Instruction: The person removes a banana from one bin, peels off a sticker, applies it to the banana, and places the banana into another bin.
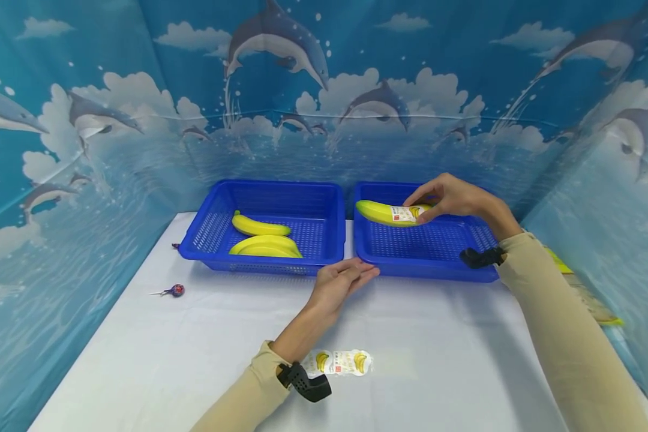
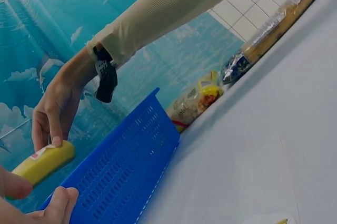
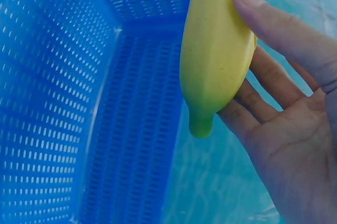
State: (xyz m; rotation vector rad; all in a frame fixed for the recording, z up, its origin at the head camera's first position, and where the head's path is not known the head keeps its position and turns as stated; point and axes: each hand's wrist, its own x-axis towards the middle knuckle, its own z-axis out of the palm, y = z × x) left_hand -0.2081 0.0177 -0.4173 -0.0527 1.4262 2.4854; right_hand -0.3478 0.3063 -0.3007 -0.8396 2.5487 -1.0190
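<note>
My right hand (image 1: 453, 195) pinches a yellow banana (image 1: 378, 211) with green ends between thumb and fingers, holding it above the right blue basket (image 1: 426, 269). A white label (image 1: 402, 213) with printed bananas sits on the banana's side, partly under the thumb. In the right wrist view the thumb lies by the label, above the banana's green tip. My left hand (image 1: 337, 282) is at the right basket's front left corner, its fingers extended against it. To the left, more bananas (image 1: 256, 226) lie in another blue basket (image 1: 275, 265).
A strip of banana labels (image 1: 351, 362) lies on the white table near the left forearm. A wrapped lollipop (image 1: 177, 291) lies at the left. Packaged food (image 2: 195, 100) and a long wrapped pack (image 2: 271, 31) stand along the right edge. A dolphin-printed curtain (image 1: 302, 144) encloses the back and sides.
</note>
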